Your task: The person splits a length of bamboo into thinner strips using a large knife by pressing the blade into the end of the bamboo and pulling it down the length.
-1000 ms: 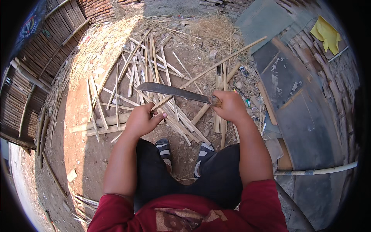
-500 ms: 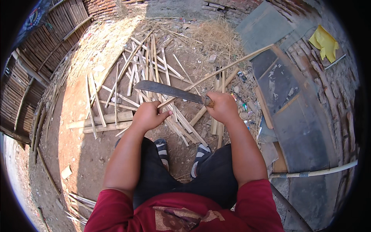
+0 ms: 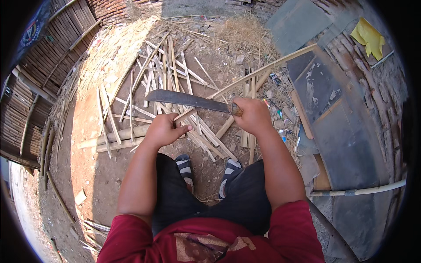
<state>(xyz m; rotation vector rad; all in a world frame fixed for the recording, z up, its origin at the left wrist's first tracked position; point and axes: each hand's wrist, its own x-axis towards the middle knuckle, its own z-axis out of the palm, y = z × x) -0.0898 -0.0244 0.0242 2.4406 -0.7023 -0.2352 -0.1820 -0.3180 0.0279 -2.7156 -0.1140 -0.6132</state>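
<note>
My left hand is closed around the near end of a long, pale bamboo strip, which slants away to the far right. In my right hand is the wooden handle of a machete. Its dark, broad blade points left and lies across the strip just beyond my left hand. Whether the edge touches the strip, I cannot tell. Under and beyond the blade, many split bamboo strips lie crisscrossed on the dirt ground.
Thick bamboo poles lie on the ground at the left. Dark sheets lean along the right side, near a yellow piece of material. A woven bamboo wall stands at the far left; straw is heaped at the back.
The machete has shifted slightly left, its handle end a little higher in view. My left hand has edged left, and the strip's far end sits slightly farther up and right.
</note>
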